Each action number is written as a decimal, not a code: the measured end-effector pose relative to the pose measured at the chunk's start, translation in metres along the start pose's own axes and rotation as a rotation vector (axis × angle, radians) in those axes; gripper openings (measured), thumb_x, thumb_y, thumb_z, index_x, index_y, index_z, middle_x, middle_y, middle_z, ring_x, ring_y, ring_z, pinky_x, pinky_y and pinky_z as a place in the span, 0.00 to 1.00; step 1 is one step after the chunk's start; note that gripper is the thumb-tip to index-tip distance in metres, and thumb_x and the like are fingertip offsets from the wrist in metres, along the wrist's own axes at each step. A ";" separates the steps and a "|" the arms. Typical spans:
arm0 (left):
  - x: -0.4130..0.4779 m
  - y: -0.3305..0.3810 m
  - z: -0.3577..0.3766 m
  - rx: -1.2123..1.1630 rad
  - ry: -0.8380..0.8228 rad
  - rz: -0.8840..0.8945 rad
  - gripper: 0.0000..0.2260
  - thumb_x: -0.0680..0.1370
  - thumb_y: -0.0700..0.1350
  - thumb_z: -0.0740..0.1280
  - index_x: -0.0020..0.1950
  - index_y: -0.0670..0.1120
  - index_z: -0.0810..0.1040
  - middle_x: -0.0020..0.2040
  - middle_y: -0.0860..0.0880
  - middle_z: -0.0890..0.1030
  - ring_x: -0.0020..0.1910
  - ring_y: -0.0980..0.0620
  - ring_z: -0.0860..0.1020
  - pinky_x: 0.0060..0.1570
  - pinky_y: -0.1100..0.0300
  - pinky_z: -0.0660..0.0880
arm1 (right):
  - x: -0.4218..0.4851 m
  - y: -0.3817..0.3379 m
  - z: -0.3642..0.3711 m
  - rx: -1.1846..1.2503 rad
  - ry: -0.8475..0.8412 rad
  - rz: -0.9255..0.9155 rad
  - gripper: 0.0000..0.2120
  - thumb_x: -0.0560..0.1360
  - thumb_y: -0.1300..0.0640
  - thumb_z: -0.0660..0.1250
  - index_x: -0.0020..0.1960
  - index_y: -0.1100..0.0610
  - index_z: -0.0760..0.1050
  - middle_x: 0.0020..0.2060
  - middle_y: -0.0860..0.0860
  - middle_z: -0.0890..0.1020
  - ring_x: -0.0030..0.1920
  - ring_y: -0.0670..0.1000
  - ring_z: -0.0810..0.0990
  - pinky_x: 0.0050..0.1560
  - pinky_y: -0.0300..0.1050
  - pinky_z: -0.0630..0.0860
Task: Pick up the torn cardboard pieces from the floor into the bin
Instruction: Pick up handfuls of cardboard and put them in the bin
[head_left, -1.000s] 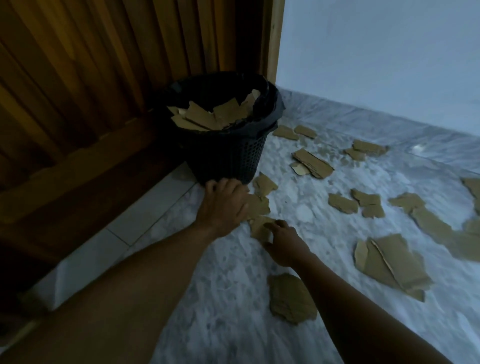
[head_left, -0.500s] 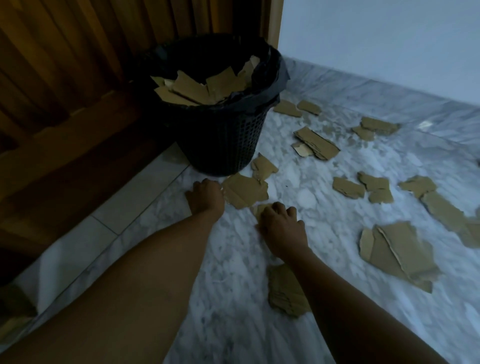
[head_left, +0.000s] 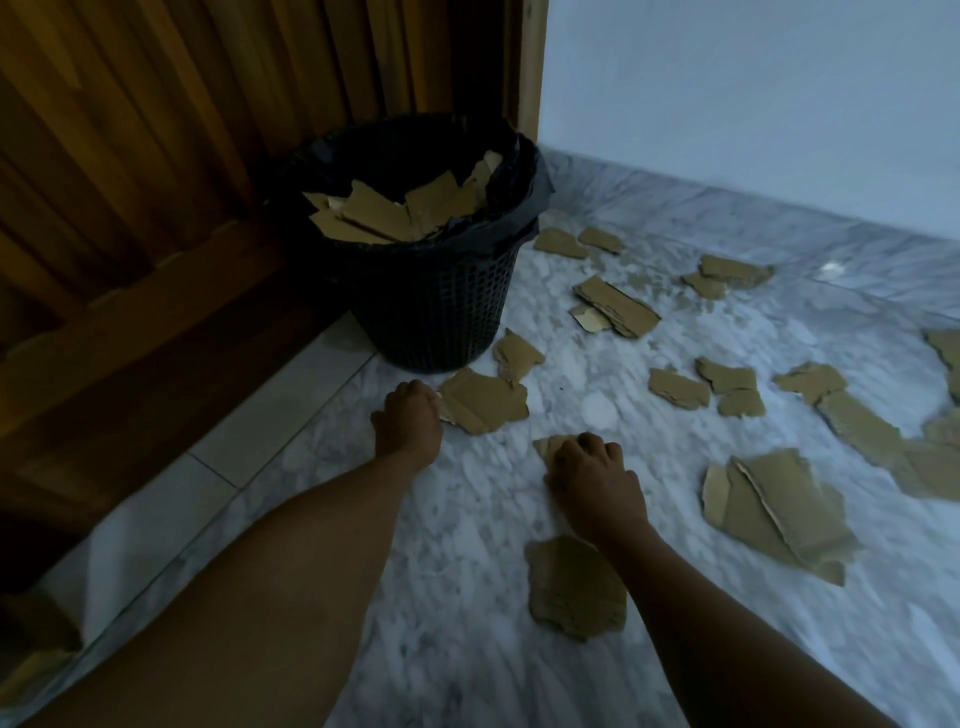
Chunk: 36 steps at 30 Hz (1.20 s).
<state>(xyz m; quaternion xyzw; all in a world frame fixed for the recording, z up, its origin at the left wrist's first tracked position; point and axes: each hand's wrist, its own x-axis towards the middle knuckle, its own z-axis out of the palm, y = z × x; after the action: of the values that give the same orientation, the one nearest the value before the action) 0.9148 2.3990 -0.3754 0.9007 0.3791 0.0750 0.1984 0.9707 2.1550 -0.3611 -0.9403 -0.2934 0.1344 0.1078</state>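
Note:
A black mesh bin (head_left: 436, 312) with a black liner stands in the corner, holding several torn cardboard pieces (head_left: 400, 210). My left hand (head_left: 408, 421) grips the left edge of a brown cardboard piece (head_left: 485, 402) lying just in front of the bin. My right hand (head_left: 589, 475) curls over a small cardboard scrap (head_left: 550, 444) on the marble floor; most of the scrap is hidden under my fingers. Another piece (head_left: 574, 587) lies beside my right forearm.
Several more torn pieces are scattered to the right: a large layered one (head_left: 774, 512), a strip (head_left: 615, 306), small ones (head_left: 678, 387). A wooden door (head_left: 156, 156) stands on the left, and a pale wall (head_left: 753, 104) rises behind.
My left hand slid off the cardboard pile to its left edge and now grips the piece there. My right hand closed over the small scrap. The view has shifted slightly.

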 end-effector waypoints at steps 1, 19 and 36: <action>0.001 0.002 -0.001 -0.035 0.021 0.019 0.06 0.82 0.43 0.60 0.55 0.47 0.76 0.57 0.47 0.79 0.58 0.45 0.75 0.57 0.48 0.69 | 0.000 0.001 0.000 -0.002 0.008 0.003 0.18 0.79 0.43 0.60 0.65 0.50 0.69 0.70 0.52 0.66 0.67 0.56 0.65 0.59 0.55 0.73; 0.026 0.027 -0.005 -0.193 -0.270 -0.029 0.07 0.72 0.44 0.76 0.48 0.45 0.85 0.53 0.45 0.84 0.54 0.46 0.82 0.54 0.51 0.80 | 0.017 0.002 0.005 -0.003 0.050 0.016 0.20 0.78 0.41 0.63 0.64 0.51 0.69 0.61 0.53 0.68 0.62 0.56 0.66 0.52 0.51 0.77; 0.078 0.024 -0.002 -0.013 -0.496 -0.355 0.65 0.58 0.58 0.83 0.80 0.41 0.45 0.80 0.44 0.54 0.77 0.44 0.58 0.72 0.55 0.65 | 0.148 -0.029 -0.061 0.519 -0.156 0.272 0.20 0.76 0.45 0.64 0.59 0.60 0.75 0.60 0.60 0.76 0.58 0.60 0.77 0.61 0.57 0.76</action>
<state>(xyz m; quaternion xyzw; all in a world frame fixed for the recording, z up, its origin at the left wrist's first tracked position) 0.9849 2.4402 -0.3646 0.8099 0.4700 -0.1808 0.3009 1.0913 2.2568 -0.3235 -0.8989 -0.1280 0.2899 0.3025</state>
